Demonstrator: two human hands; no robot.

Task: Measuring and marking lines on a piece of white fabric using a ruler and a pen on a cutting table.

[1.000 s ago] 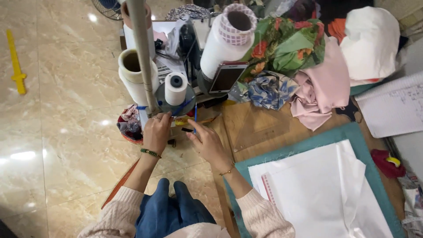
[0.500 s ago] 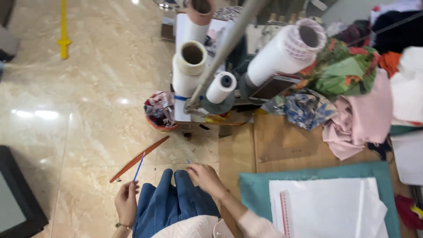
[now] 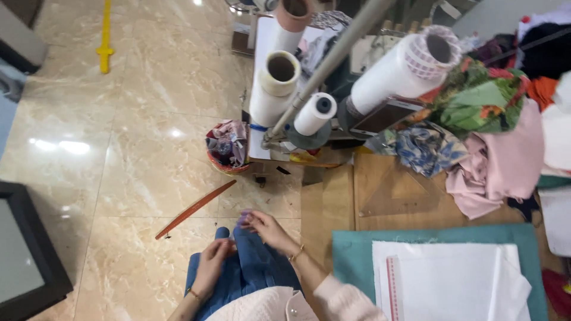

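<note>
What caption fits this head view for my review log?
Seated person's left hand and right hand rest on blue denim lap, beside white thread cones and a teal cutting mat.

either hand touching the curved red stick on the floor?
No. The curved red stick lies alone on the floor tiles, while the left hand and right hand rest on the person's lap.

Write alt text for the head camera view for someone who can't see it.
A seated person's left hand and right hand rest on their blue-jeaned lap, beside a wooden table with white thread cones, piled fabrics and white cloth.
</note>
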